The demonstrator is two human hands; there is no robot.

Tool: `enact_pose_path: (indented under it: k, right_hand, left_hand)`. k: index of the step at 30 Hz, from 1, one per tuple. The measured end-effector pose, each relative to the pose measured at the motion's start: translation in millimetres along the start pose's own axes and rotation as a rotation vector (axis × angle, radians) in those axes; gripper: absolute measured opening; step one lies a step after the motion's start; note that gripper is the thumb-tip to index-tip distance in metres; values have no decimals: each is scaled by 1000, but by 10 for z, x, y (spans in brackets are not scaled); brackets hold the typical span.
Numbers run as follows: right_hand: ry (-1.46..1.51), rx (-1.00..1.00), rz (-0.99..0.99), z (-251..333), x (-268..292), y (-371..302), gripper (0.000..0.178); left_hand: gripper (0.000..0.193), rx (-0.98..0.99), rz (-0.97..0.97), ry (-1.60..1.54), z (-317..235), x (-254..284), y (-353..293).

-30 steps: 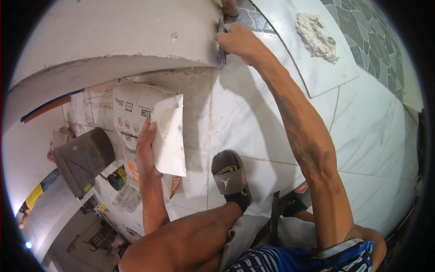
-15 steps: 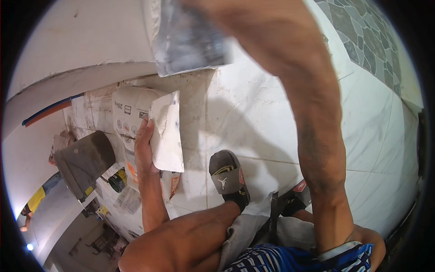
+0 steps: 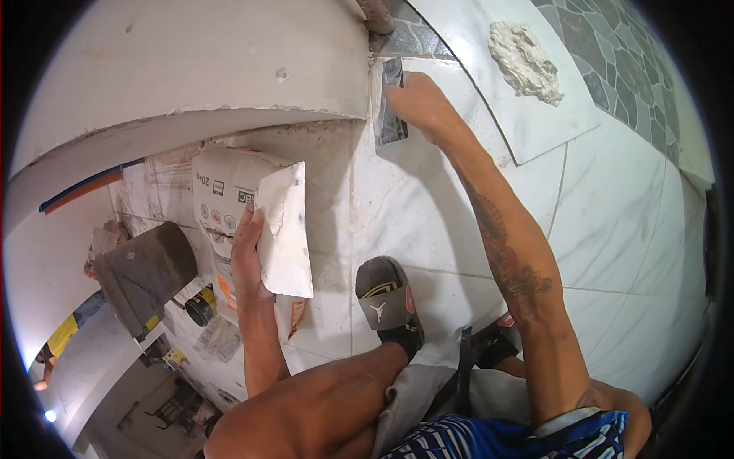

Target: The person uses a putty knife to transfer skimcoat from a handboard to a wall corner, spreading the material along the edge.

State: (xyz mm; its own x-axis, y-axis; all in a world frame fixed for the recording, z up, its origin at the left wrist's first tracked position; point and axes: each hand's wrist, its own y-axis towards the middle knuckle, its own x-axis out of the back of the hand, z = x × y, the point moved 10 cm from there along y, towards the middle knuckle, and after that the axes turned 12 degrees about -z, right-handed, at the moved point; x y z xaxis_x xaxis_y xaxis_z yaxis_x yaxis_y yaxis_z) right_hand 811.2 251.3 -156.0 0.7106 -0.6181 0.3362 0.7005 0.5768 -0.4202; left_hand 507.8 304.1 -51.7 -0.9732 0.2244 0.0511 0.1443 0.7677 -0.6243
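Observation:
My left hand [image 3: 248, 256] is closed around the left edge of a flat white rectangular board [image 3: 284, 229], which has a thin smear of pale paste on it. Farther out, near the end of the low wall, my right hand [image 3: 420, 107] grips a trowel with a dark grey rectangular blade [image 3: 393, 126]. The blade is low over the pale floor tiles, and I cannot tell whether it touches them. To the right of this hand, a lumpy mound of off-white paste [image 3: 526, 63] lies on a large white tile slab [image 3: 535, 126].
A standing paper sack [image 3: 218, 180] is just behind my left hand. Left of it are a dirty grey bucket [image 3: 149, 264] and blue and orange pipes [image 3: 92, 187]. A curved white wall [image 3: 206, 69] borders the far left. A person in yellow [image 3: 61, 336] is at the far-left rim.
My right hand and trowel have come down from close in front of the camera to floor level by the wall's end, uncovering the paste mound. My left hand and the board have barely shifted.

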Motion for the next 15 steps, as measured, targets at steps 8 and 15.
enact_pose_path:
  k: [8,15]
  right_hand:
    - [-49,64,42,-46,-320,25,40]
    - [-38,173,167,779,-93,-426,34]
  left_hand:
    - [50,-14,54,23,-2,-26,-4]
    - [52,-8,62,20,-26,-80,-39]
